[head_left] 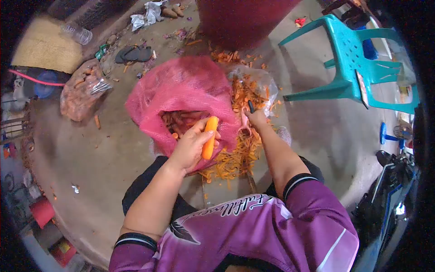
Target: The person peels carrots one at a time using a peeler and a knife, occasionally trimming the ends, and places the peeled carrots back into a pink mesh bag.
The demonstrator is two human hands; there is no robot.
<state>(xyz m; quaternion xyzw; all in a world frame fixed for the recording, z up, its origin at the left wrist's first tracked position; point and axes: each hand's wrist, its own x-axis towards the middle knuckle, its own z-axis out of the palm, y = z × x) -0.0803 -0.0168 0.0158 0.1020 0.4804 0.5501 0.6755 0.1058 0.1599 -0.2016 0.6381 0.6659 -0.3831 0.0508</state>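
A smooth orange peeled carrot is gripped in my left hand, over the front of the pink mesh sack. The sack's mouth is open, and unpeeled carrots show inside. My right hand is beside the sack's right edge, closed on a tool with a black handle; its working end is hard to make out. Below and around the right hand lie orange carrot peelings. Just past it is a clear plastic bag with carrot pieces and scraps on it.
A teal plastic chair stands at the right, near a dark red column. At the left are a filled plastic bag, a woven sack and a black slipper. A motorcycle stands at the lower right.
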